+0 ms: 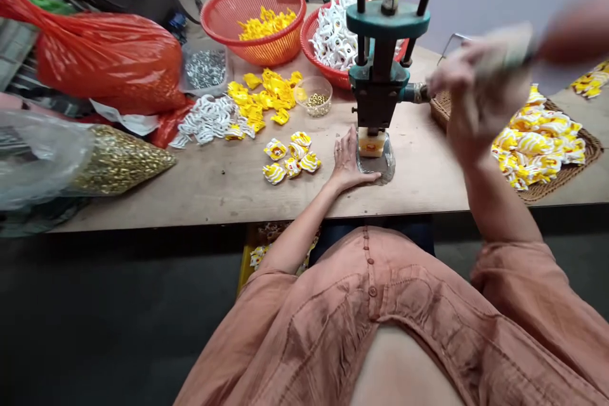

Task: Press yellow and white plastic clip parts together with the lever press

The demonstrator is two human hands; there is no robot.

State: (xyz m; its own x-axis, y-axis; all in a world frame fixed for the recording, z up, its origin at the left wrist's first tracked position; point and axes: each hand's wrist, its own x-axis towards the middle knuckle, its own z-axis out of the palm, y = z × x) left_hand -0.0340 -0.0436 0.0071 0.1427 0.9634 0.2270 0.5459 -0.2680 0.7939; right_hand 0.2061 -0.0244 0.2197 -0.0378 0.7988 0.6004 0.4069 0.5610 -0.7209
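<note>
My left hand (349, 162) lies at the left of the hand press (378, 92), thumb and fingers spread around the edge of its base (385, 168). A small pale block (372, 143) with a yellow-orange piece on it sits under the press head. My right hand (476, 79), smeared by motion, is closed around the press lever (516, 60) to the right of the head. Several small yellow-and-white pieces (292, 158) lie in a group left of my left hand. Beyond them are a clear cup of gold rings (318, 100) and loose yellow pieces (269, 98).
Behind stand a red basket with yellow pieces (219, 22) and a red basket of white pieces (333, 35). White clips (209, 119), a tub of metal parts (205, 68), a red bag (109, 63) and a bag of gold parts (118, 158) are left. A wicker tray (561, 171) is right.
</note>
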